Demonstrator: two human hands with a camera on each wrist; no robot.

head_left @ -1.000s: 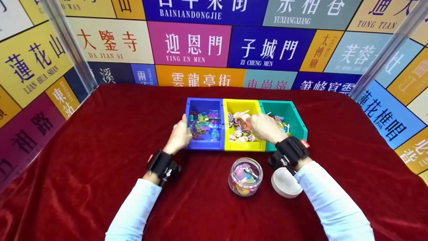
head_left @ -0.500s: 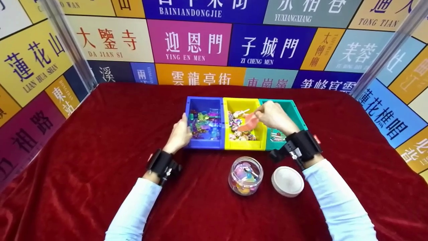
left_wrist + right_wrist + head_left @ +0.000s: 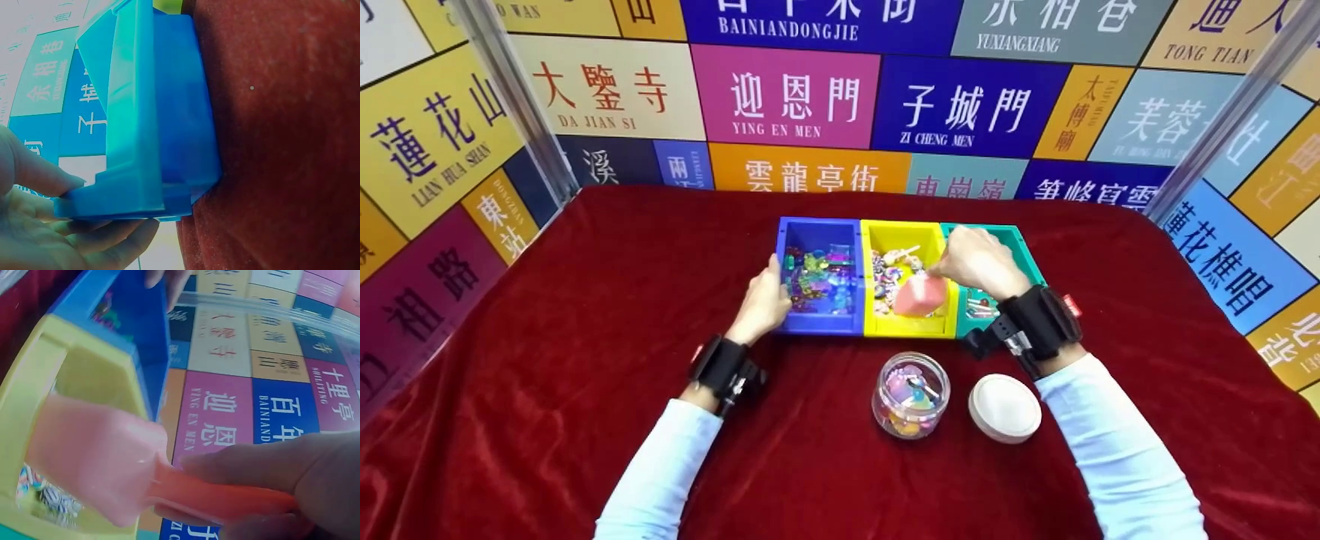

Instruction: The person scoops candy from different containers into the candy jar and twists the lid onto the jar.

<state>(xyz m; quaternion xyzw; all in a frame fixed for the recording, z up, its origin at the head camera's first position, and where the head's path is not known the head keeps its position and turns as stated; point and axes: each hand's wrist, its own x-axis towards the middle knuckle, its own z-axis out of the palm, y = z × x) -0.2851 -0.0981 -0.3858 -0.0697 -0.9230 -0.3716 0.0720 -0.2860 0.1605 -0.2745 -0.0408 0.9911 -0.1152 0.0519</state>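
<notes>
My left hand grips the left wall of the blue bin. In the left wrist view, its thumb and fingers lie on either side of the edge of the blue bin. My right hand holds a pink scoop by its handle, over the yellow bin. Small swirl-patterned candy-like pieces lie in that bin. The right wrist view shows the bowl of the scoop across the yellow bin's opening; what it contains is hidden.
A teal bin adjoins the yellow one, partly behind my right hand. Nearer me stand a clear open jar with colourful pieces inside and a white round lid. Dark red cloth covers the table; a printed panel rises behind.
The scoop has come up from among the pieces in the yellow bin and tilted, as my right hand shifted up and to the right. My left hand stays on the blue bin.
</notes>
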